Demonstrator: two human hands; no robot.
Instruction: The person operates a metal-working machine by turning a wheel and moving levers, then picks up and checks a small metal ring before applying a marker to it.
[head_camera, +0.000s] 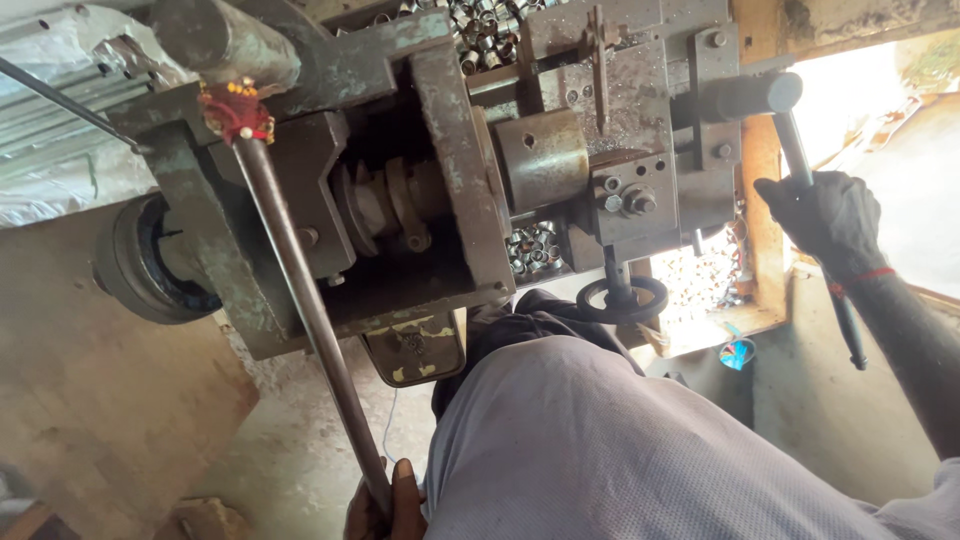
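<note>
Head view: tray (640, 20) holds metal rings (480, 22) (small, shiny); left hand (385, 505) grips long bar (305, 300), right hand (825, 215) grips lever (800, 160).

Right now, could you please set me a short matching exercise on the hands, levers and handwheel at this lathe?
Things:
1. left hand
2. right hand
3. small black handwheel
4. short metal rings

States:
A. heaped in the machine
B. untouched, at the machine's front
C. gloved, gripping the dark lever
D. bare, gripping the long steel bar

Pairs: 1-D, 2-C, 3-B, 4-A
</note>
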